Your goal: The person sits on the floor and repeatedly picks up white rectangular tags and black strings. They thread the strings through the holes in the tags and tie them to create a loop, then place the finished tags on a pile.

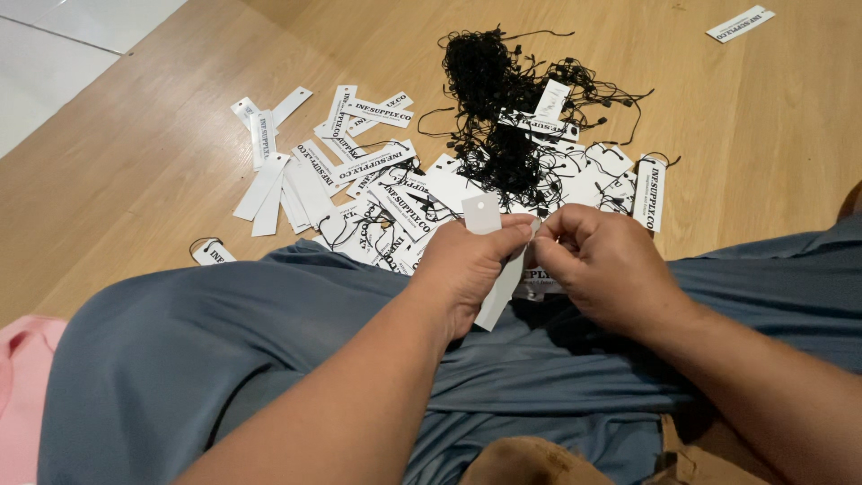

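1. Underfoot, a light wooden floor [135, 180] fills most of the view, meeting pale tiles [54, 54] at the upper left corner.
2. Grey-blue trouser legs [224, 350] spread across the lower half; a pink cloth [22, 395] lies at the left edge.
3. A scatter of white paper tags [359, 180] covers the boards ahead of the knees, with one stray tag [740, 23] far off at upper right.
4. A tangle of black strings [494, 99] sits on the tags' right part.
5. The left hand [467, 269] pinches a blank white tag [489, 260] upright above the lap.
6. The right hand [606, 265] has its fingertips closed narrowly at the tag's edge; what they hold is too small to tell.
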